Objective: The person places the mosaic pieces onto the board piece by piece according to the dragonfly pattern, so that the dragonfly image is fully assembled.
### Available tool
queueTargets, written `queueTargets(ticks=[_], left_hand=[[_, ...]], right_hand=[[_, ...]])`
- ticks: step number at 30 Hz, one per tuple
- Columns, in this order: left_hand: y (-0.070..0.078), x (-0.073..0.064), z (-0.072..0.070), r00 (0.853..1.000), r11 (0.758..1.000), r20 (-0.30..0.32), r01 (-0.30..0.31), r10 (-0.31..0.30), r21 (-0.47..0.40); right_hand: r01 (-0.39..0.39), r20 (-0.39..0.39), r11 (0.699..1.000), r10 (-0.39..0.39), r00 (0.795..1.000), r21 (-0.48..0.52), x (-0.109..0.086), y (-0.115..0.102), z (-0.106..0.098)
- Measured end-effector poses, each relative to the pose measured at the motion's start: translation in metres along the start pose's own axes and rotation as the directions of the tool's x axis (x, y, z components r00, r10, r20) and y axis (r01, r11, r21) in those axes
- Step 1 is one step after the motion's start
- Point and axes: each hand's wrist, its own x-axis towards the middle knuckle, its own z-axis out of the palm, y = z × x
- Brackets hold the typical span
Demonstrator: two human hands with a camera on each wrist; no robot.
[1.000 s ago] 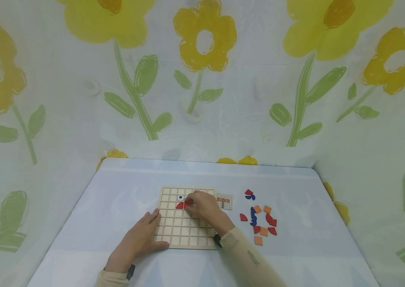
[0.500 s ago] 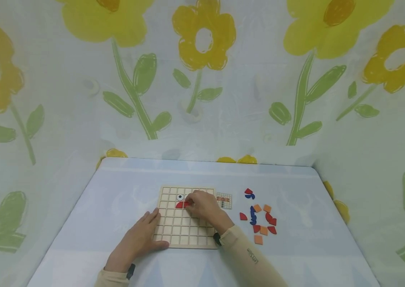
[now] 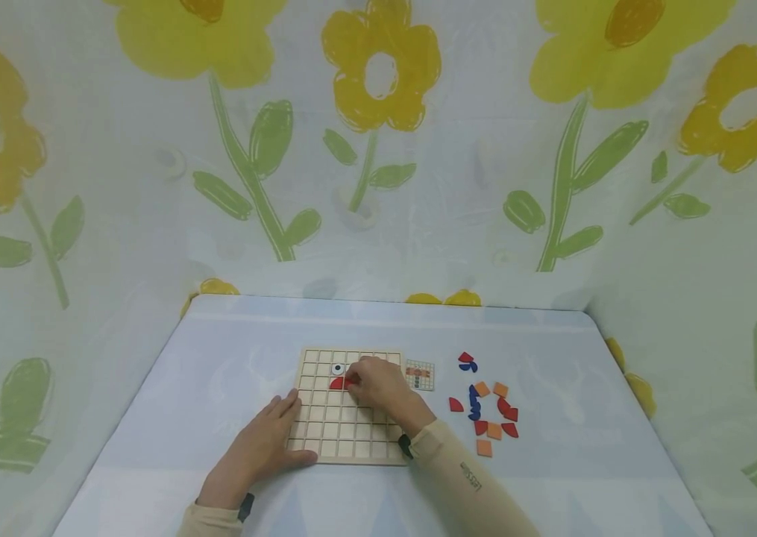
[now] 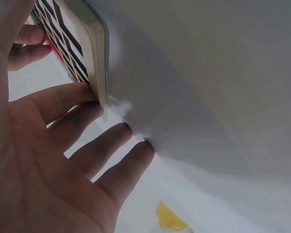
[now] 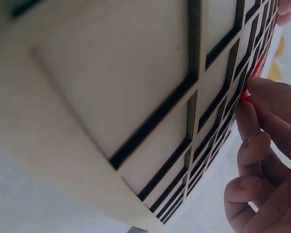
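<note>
Board point(image 3: 329, 431), gridded, lies beneath the right hand point(image 3: 379, 384), which pinches a red piece point(image 5: 244, 95). The left hand point(image 3: 262, 438), fingers extended, touches the board's edge. Left of the right hand's fingertips sit a second red piece point(image 3: 335, 383) and an eye disc point(image 3: 338, 369); right of that hand, a card point(image 3: 421, 375) and loose pieces point(image 3: 494, 431) rest on the surface point(image 3: 573, 477).

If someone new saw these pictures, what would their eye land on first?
Most likely the large yellow flowers on the backdrop behind the table, across the top of the head view. Next, the right hand pinching a red piece at the wooden grid board, near a white disc with a dark centre. Then the scatter of red, blue and orange pieces on the table, right of the board.
</note>
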Motion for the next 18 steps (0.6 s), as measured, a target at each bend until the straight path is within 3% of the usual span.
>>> queueTargets(ticks=[10,18], left_hand=[[0.003,-0.002,-0.003,1.000,1.000,-0.012,-0.019,0.019,-0.001],[0.003,-0.002,-0.003,1.000,1.000,-0.002,-0.005,0.005,0.008]], right_hand=[[-0.011,-0.006,1.000,0.011,1.000,0.005,-0.003,0.003,-0.003],[0.006,-0.091,1.000,-0.003,0.996,0.030,-0.012,0.012,-0.017]])
